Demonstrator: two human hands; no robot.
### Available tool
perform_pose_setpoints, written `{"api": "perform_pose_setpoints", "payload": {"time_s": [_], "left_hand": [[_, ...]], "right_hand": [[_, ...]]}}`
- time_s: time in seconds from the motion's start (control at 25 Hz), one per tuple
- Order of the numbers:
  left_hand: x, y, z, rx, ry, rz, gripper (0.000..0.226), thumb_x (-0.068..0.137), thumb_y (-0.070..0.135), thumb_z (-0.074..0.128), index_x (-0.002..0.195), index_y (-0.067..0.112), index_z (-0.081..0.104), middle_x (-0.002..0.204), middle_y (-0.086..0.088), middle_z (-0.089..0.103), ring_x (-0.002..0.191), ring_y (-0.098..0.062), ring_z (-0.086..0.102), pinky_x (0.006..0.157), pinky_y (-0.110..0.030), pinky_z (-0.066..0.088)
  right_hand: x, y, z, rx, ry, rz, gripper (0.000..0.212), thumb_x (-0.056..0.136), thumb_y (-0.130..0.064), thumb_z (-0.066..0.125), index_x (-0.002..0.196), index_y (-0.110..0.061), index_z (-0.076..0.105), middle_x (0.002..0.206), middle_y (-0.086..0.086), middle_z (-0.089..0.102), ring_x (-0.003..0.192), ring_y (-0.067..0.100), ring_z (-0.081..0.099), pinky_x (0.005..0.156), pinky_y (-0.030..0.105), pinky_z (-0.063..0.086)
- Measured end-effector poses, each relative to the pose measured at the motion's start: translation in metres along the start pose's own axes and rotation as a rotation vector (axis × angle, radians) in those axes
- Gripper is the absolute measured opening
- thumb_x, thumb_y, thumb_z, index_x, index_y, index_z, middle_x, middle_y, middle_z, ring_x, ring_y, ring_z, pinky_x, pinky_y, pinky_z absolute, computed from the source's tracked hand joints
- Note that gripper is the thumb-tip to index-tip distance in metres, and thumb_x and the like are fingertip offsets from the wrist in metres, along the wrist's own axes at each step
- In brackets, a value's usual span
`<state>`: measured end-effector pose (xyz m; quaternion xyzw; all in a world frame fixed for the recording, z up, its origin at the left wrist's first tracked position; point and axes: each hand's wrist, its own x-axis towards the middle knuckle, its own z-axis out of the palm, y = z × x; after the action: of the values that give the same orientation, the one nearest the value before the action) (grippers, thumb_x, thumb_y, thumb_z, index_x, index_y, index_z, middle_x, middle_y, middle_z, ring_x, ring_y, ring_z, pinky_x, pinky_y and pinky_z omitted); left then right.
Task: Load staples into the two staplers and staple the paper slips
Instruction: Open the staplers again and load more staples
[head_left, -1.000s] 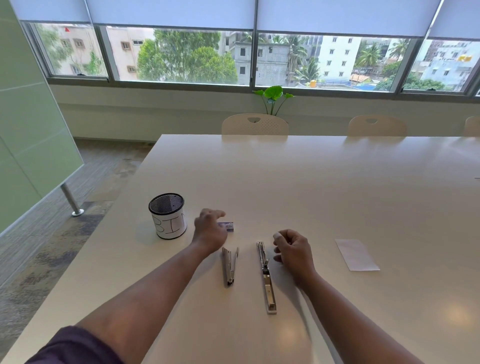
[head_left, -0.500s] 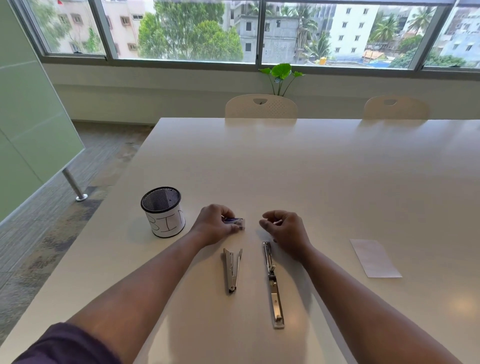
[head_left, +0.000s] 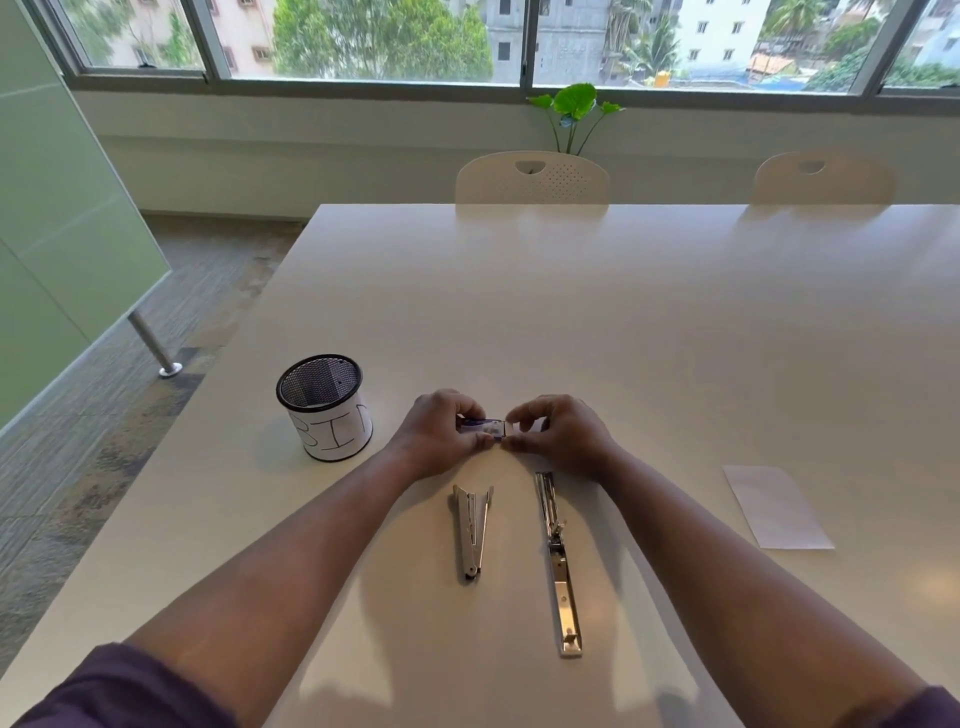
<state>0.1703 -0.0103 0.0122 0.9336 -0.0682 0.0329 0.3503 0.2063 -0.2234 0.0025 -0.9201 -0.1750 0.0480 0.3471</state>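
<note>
Now the small purple staple box (head_left: 480, 427) — lifted, centre frame — is gripped by the left hand (head_left: 441, 434) and pinched by the newly arrived right hand (head_left: 558, 431); opening seems imminent.

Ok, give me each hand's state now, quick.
Left hand: closed on the staple box.
Right hand: fingertips pinching the box's open end.

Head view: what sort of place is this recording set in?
Probably an office meeting room: a long white table, matching perforated chairs tucked along its far edge, and a wide window overlooking city buildings.
</note>
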Motion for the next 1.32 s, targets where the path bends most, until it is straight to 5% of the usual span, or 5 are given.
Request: {"api": "perform_pose_setpoints", "payload": {"time_s": [0.36,0.56,0.84,1.32], "left_hand": [[-0.01,-0.009,0.005,-0.116,0.054,0.015,0.029,0.079,0.022,0.086,0.105,0.012,0.077,0.104,-0.002,0.069,0.092,-0.018,0.068,0.087,-0.038,0.058],[-0.011,-0.009,0.006,-0.129,0.074,0.011,0.029,0.077,0.024,0.087,0.103,0.013,0.078,0.101,0.001,0.069,0.089,-0.015,0.069,0.084,-0.035,0.059],[-0.011,-0.01,0.007,-0.124,0.083,0.02,0.03,0.077,0.022,0.087,0.103,0.012,0.078,0.1,-0.001,0.07,0.088,-0.017,0.069,0.083,-0.036,0.058],[-0.011,-0.009,0.008,-0.124,0.093,0.026,0.028,0.077,0.022,0.087,0.102,0.012,0.078,0.099,0.0,0.07,0.089,-0.018,0.068,0.082,-0.03,0.056]], "right_hand": [[-0.005,0.003,-0.001,0.133,-0.025,-0.031,0.021,0.084,-0.037,0.079,0.105,-0.034,0.078,0.089,-0.011,0.072,0.064,0.005,0.055,0.068,0.034,0.049],[-0.006,0.003,-0.003,0.184,-0.009,0.018,0.012,0.084,-0.021,0.074,0.093,-0.027,0.078,0.083,-0.009,0.071,0.069,0.008,0.058,0.073,0.037,0.051],[-0.007,-0.003,-0.003,0.178,-0.003,0.01,0.008,0.088,-0.032,0.077,0.093,-0.027,0.08,0.077,-0.01,0.07,0.068,0.008,0.054,0.068,0.036,0.047],[0.0,-0.003,-0.003,0.245,-0.027,0.117,0.004,0.083,-0.021,0.075,0.081,-0.021,0.079,0.082,0.001,0.074,0.073,0.01,0.058,0.072,0.038,0.05]]}}
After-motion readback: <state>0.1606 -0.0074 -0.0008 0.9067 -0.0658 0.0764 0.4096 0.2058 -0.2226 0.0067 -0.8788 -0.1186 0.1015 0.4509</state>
